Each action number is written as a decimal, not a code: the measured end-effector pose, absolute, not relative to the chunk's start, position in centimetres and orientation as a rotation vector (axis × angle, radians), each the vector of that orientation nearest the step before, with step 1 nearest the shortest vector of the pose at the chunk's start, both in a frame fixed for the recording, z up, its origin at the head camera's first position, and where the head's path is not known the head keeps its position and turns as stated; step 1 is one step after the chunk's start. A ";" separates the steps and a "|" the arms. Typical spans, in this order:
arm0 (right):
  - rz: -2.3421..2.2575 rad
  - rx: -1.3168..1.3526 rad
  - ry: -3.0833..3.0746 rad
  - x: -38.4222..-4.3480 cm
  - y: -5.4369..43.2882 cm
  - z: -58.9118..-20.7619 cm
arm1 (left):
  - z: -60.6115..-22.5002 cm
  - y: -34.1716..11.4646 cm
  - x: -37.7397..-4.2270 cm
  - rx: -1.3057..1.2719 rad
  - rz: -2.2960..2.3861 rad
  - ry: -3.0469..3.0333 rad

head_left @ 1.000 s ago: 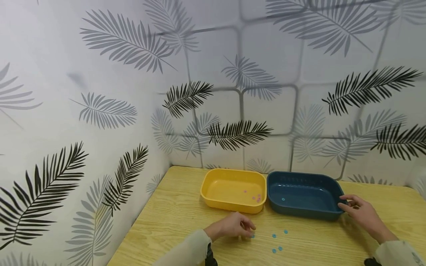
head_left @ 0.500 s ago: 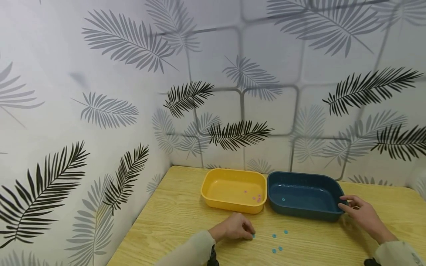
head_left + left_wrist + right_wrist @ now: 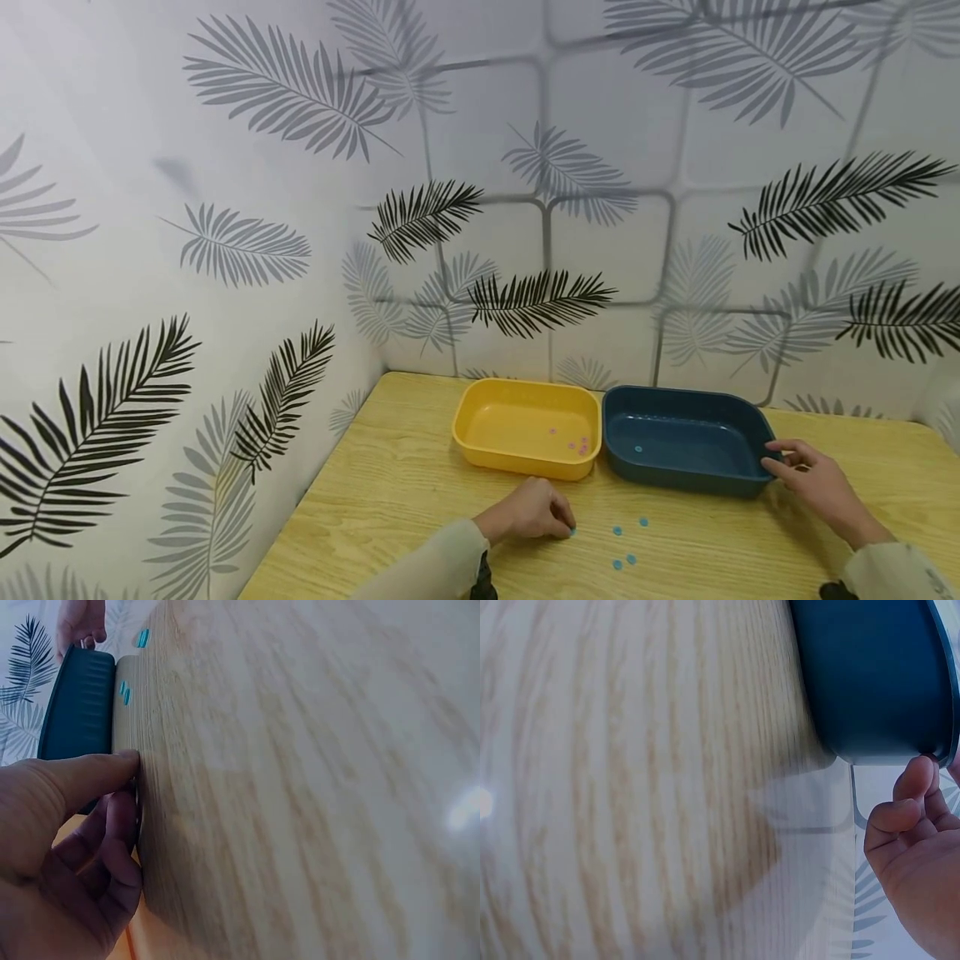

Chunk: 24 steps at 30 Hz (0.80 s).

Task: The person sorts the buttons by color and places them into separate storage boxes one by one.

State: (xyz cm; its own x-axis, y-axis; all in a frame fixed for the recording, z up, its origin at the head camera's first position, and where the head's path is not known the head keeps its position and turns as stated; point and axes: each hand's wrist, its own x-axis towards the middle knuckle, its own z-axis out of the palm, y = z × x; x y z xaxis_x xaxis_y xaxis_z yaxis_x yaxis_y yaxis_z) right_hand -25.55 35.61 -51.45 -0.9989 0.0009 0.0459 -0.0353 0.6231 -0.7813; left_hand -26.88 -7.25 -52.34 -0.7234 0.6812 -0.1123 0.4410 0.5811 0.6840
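My left hand is low over the table, its thumb and fingertips pinching a small blue button at the wood surface. In the left wrist view the thumb and curled fingers meet at the tabletop, and they hide that button. Several more blue buttons lie loose just to the right. With thumb and fingers, my right hand holds the right end of the dark blue tray by its rim. One blue button lies inside this tray.
A yellow tray stands left of the blue one, touching or nearly touching it. Several small pink buttons lie in it. Behind the wooden table rises a leaf-patterned wall, with another along the left side.
My left hand has moved slightly right, and its fingertips have closed on the blue button on the table. My right hand stays at the blue tray's rim.
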 end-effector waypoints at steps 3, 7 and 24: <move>1.344 0.028 -2.789 -25.5 35.6 -51.5 | -52.3 -7.1 -26.9 0.936 0.915 2.442; 1.355 0.030 -2.786 -25.6 35.6 -51.6 | -52.2 -6.9 -27.0 0.961 0.925 2.421; 1.347 0.008 -2.790 -25.8 35.6 -51.6 | -52.6 -7.0 -27.0 1.059 0.894 2.422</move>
State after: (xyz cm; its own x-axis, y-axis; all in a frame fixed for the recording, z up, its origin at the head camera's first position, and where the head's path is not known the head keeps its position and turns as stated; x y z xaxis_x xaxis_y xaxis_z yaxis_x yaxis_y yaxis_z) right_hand -25.78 35.58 -51.55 -0.9990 0.0144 0.0415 -0.0235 0.6218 -0.7828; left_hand -27.02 -7.00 -52.64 -0.6597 0.7489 -0.0623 0.5287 0.5214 0.6698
